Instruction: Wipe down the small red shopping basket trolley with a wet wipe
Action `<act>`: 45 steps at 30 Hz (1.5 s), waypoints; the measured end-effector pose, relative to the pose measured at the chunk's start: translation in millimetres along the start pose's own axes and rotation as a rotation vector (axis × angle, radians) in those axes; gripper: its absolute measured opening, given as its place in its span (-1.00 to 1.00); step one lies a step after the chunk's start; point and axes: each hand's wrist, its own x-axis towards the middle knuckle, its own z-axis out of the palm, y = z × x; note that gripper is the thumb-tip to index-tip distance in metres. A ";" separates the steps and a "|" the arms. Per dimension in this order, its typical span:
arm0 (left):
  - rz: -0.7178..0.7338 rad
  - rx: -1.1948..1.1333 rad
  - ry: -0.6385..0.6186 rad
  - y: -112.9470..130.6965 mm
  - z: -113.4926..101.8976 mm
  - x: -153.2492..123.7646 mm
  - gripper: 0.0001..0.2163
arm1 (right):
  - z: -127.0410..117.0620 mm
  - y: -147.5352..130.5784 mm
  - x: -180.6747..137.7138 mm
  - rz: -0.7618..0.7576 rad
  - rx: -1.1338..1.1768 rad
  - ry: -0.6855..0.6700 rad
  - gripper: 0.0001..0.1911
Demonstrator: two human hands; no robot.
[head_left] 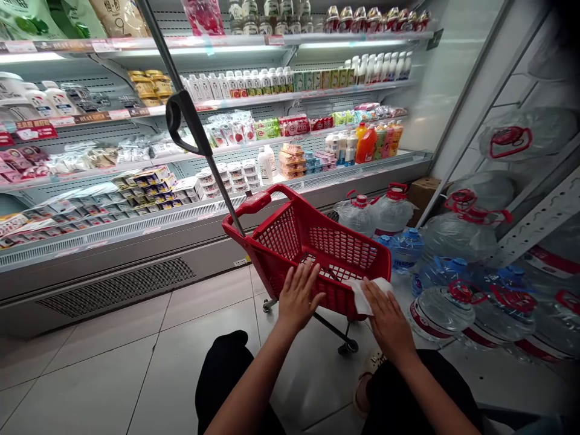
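A red plastic shopping cart [317,260] with a perforated basket stands in front of me on small wheels, its inside bare. My left hand [298,296] is stretched out at the basket's near side, fingers extended and thumb apart, holding nothing. Whether its palm touches the plastic I cannot tell. My right hand [387,317] keeps a white cloth or tissue [362,296] against the near right corner of the basket, fingers laid along it and thumb hidden. The cart's long grey pull handle [188,124] slants up to the left, with a black grip.
Behind the cart runs a lit refrigerated shelf [194,104] with bottles, cups and packs. Several large water bottles [441,311] with red handles crowd the floor on the right. A cardboard box [422,196] sits behind them. Pale floor tiles [199,314] lie at the left.
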 end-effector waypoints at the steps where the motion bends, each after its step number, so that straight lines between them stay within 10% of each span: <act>1: -0.037 0.007 0.022 -9.3 -3.3 2.1 -0.22 | -1.3 9.6 -4.1 0.034 -0.003 0.014 -0.28; 20: -0.073 0.174 0.098 10.2 -11.7 -4.1 -0.31 | 32.4 -51.9 56.6 -0.178 -0.066 0.027 -0.18; 32: -0.097 0.187 0.185 -42.3 -48.6 -5.5 -0.46 | 29.5 -18.3 38.8 -0.108 -0.023 0.106 -0.24; 45: -0.039 0.166 0.157 -25.4 -79.2 -3.2 -0.42 | 54.7 -116.4 100.3 -0.322 0.163 0.135 -0.21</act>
